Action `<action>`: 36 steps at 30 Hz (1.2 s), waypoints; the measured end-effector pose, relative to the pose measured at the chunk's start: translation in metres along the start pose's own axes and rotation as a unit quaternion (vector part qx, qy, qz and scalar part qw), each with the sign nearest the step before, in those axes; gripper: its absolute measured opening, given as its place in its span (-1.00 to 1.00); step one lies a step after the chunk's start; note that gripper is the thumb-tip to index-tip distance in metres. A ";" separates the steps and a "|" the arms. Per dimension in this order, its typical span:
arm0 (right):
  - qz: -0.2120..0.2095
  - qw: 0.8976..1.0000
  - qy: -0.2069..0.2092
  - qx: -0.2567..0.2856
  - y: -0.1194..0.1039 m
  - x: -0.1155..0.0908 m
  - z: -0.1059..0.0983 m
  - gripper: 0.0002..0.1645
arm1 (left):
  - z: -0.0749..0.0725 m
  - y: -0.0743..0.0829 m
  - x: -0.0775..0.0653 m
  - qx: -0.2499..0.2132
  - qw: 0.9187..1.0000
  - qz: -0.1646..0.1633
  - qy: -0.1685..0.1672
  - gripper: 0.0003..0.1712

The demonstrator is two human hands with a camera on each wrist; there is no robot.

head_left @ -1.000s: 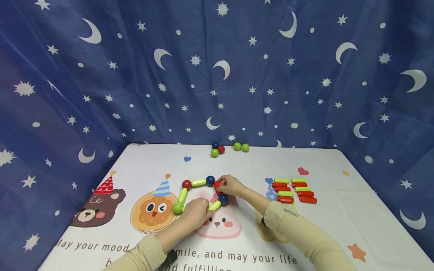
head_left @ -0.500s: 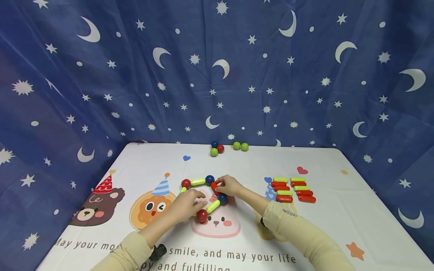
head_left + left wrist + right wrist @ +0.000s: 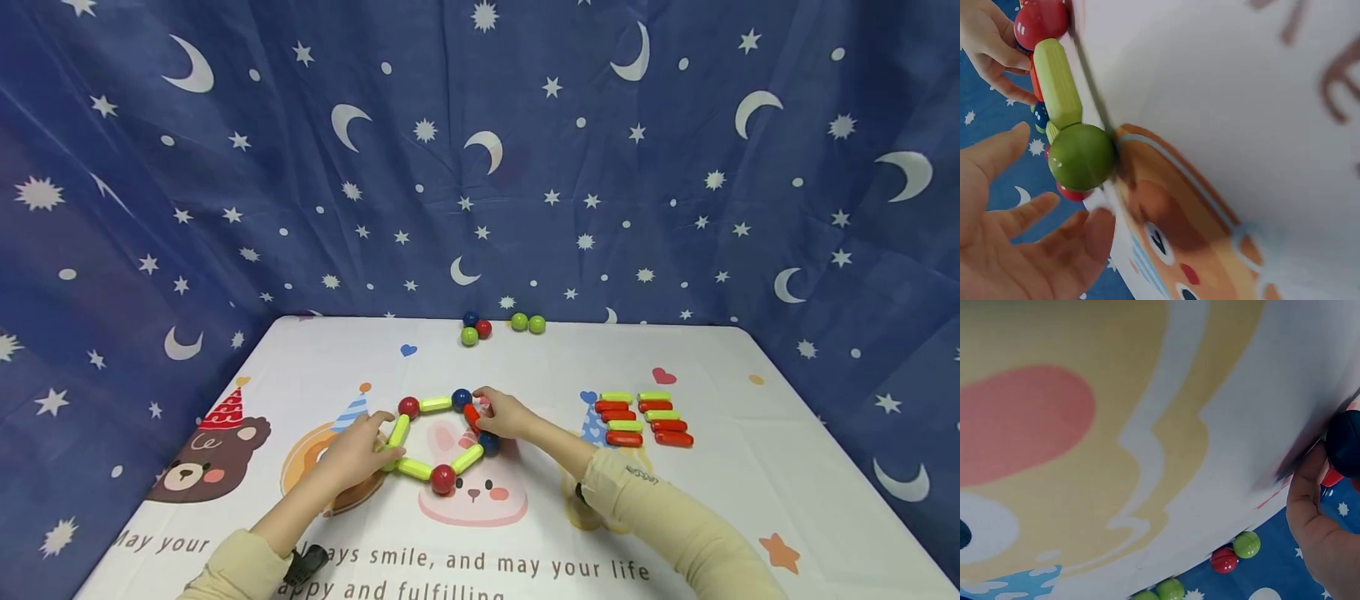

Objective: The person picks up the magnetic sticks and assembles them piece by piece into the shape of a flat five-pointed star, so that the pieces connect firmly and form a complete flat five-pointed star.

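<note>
A closed ring of magnetic rods and balls lies on the table in the head view. My left hand (image 3: 356,454) is at its left corner, fingers spread around the green ball (image 3: 1082,156); in the left wrist view no fingers curl onto it. A yellow-green rod (image 3: 414,468) runs from that ball to the near red ball (image 3: 443,479). On the ring's right side, my right hand (image 3: 507,414) pinches the red rod (image 3: 472,416) between the far blue ball (image 3: 461,400) and the nearer blue ball (image 3: 489,443). Its fingers partly hide the rod.
Several loose red and yellow-green rods (image 3: 625,438) lie in two columns at the right. Loose balls sit near the back edge, among them a red ball (image 3: 483,329) and a green ball (image 3: 537,324). A blue star-patterned curtain (image 3: 480,167) hangs behind the table (image 3: 675,517).
My left hand has let go near the close red ball and moved left to the green ball, uncovering the ring's front. The right hand stays at the red rod.
</note>
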State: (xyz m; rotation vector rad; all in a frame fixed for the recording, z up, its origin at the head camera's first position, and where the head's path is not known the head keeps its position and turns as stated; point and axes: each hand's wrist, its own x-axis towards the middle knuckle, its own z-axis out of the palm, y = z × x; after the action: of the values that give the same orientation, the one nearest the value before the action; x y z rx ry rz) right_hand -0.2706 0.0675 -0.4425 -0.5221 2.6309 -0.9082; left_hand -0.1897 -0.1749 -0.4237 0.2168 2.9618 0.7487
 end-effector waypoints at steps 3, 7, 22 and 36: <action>0.010 1.000 -0.010 0.001 -0.001 -0.003 0.000 -0.29 | 0.001 -0.004 -0.005 -0.031 0.999 -0.018 -0.023 -0.40; 0.036 0.998 -0.043 0.038 0.002 -0.008 -0.004 -0.19 | 0.004 -0.002 -0.001 -0.061 0.997 -0.025 -0.031 -0.49; 0.084 0.987 -0.038 0.133 0.020 -0.025 -0.012 -0.26 | 0.014 0.008 0.029 -0.105 0.994 0.011 0.003 -0.55; 0.069 0.994 0.061 0.065 0.042 -0.036 -0.021 -0.70 | 0.032 0.030 0.060 -0.154 0.988 0.018 -0.014 -0.45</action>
State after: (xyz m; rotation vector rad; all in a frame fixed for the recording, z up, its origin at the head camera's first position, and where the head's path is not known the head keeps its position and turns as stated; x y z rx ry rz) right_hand -0.2568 0.1251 -0.4476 -0.2562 2.6514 -1.0896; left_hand -0.2420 -0.1242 -0.4399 0.2548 2.7718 1.1801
